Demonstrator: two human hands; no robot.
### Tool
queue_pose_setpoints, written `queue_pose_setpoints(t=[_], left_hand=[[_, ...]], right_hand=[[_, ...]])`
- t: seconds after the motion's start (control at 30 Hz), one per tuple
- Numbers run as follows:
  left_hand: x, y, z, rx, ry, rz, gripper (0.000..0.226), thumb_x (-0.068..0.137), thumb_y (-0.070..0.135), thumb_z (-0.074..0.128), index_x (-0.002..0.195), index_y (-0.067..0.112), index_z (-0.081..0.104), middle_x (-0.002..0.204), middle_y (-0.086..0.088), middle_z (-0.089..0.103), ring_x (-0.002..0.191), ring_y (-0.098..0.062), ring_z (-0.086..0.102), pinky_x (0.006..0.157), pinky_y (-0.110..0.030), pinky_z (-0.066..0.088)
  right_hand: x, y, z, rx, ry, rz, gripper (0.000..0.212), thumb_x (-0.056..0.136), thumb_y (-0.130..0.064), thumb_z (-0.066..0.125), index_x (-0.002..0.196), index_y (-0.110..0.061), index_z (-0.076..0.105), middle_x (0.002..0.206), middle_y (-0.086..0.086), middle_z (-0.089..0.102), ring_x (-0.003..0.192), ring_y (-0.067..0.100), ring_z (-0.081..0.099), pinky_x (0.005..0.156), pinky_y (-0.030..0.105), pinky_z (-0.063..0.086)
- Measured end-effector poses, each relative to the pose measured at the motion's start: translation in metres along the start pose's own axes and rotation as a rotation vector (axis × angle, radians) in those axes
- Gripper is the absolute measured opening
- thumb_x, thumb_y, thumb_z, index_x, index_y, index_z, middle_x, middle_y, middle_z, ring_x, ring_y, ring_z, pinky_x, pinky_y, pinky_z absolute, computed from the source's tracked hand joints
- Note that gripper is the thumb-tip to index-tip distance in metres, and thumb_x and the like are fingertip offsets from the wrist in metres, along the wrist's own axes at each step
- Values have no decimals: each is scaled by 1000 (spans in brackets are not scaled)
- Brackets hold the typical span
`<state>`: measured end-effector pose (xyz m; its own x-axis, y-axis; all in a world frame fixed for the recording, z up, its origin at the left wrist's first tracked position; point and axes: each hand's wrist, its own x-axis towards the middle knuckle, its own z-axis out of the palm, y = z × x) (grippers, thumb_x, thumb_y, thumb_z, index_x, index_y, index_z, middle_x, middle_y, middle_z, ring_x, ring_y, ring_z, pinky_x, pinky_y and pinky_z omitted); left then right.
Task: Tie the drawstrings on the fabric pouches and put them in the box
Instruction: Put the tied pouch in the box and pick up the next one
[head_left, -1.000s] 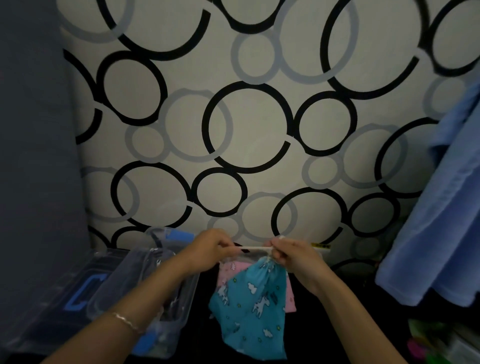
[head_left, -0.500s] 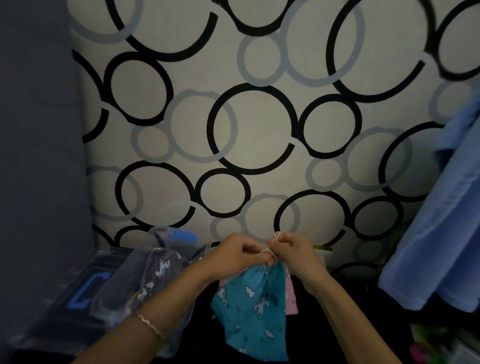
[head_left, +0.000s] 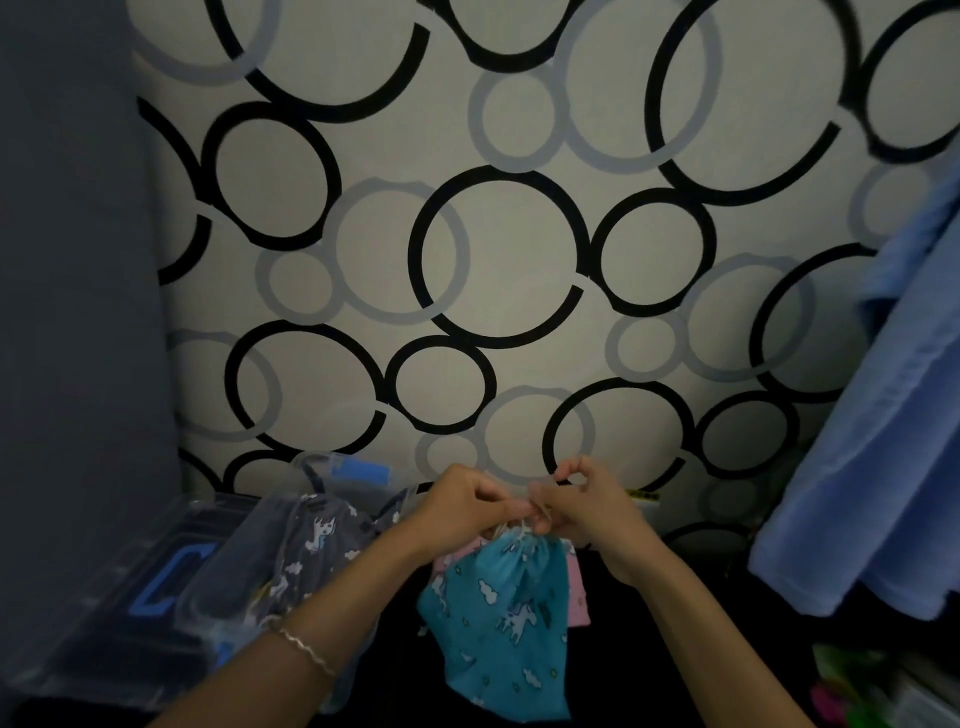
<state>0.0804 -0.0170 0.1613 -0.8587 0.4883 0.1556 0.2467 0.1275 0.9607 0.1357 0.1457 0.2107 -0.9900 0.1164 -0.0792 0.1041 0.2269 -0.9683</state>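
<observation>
A teal fabric pouch (head_left: 501, 623) with white animal prints hangs from its gathered top, low in the middle of the view. Its pale drawstring (head_left: 524, 522) is pinched by both hands right above the gathered neck. My left hand (head_left: 465, 506) and my right hand (head_left: 587, 501) sit close together, fingertips nearly touching, each closed on a piece of the string. Behind the teal pouch a pink pouch (head_left: 576, 592) shows at the edges. A clear plastic box (head_left: 208, 608) at the lower left holds a grey printed pouch (head_left: 306, 545).
The box's clear lid (head_left: 130, 597) with a blue handle lies at the far left. A blue cloth (head_left: 878, 467) hangs at the right. A wall patterned with circles (head_left: 493, 249) stands close behind the hands. Green and pink items (head_left: 857, 686) lie at the lower right.
A second ago my hands were apart with the drawstring stretched between them. They have come together over the pouch's neck, and the string is bunched between the fingertips.
</observation>
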Motion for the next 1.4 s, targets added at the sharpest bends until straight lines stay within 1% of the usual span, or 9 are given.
queue_pose_setpoints(t=[0.17,0.3,0.47,0.6,0.73,0.9,1.07,1.23,1.4], left_hand=[[3,-6,-3,45,56,12,47,78,35,76,86,-11,70,77,-29,68,64,-20,56,62,-36,48],[3,-4,-3,197,42,22,22,86,28,70,79,7,76,74,-15,72,62,-16,59,65,-37,53],[0,10,-7,280,-51,62,14,88,27,67,79,19,74,80,-9,74,70,-12,65,73,-38,56],[-1,19,-7,341,-64,83,12,89,27,66,85,19,74,81,0,73,74,-8,68,74,-30,57],[-4,20,-6,226,-48,73,10,89,22,66,82,23,73,83,-2,73,78,-15,70,72,-26,57],[-3,10,0,129,-15,31,19,91,20,65,74,25,72,73,1,70,66,-6,61,69,-27,50],[-3,11,1,19,-3,-34,16,91,23,64,82,14,73,81,-10,72,72,-18,63,72,-31,51],[-1,11,0,-37,-18,-67,18,92,25,63,91,10,74,91,-14,73,78,-20,68,77,-32,54],[-2,14,-7,21,-81,-66,16,91,23,64,91,11,74,81,0,74,70,-7,69,64,-18,52]], right_hand=[[-3,5,5,-192,-26,-88,27,78,-9,78,98,-14,62,91,9,69,78,15,69,61,21,54],[1,11,9,-510,95,-217,24,80,-16,75,103,-23,72,93,-8,67,83,5,63,63,16,48],[0,12,9,-633,47,-268,24,85,-17,68,64,-27,67,66,-5,66,65,8,63,56,20,46],[5,14,5,-377,-37,-143,25,84,-13,56,60,-13,51,66,8,50,66,22,49,67,35,40],[5,17,-4,-34,-226,-55,17,79,-16,62,80,1,61,83,19,57,80,26,52,77,36,43],[7,28,-5,-5,-25,-133,24,80,-8,76,96,-8,57,81,15,67,74,22,67,67,29,54],[6,34,-3,-170,109,-363,11,81,-6,74,76,-10,66,73,9,62,66,12,57,59,19,48],[-1,32,1,-266,85,-389,4,82,-27,75,78,-25,77,79,4,70,73,9,65,63,17,50],[-5,29,-2,-248,11,-377,12,89,-17,68,81,-20,75,78,1,74,73,11,69,65,22,55]])
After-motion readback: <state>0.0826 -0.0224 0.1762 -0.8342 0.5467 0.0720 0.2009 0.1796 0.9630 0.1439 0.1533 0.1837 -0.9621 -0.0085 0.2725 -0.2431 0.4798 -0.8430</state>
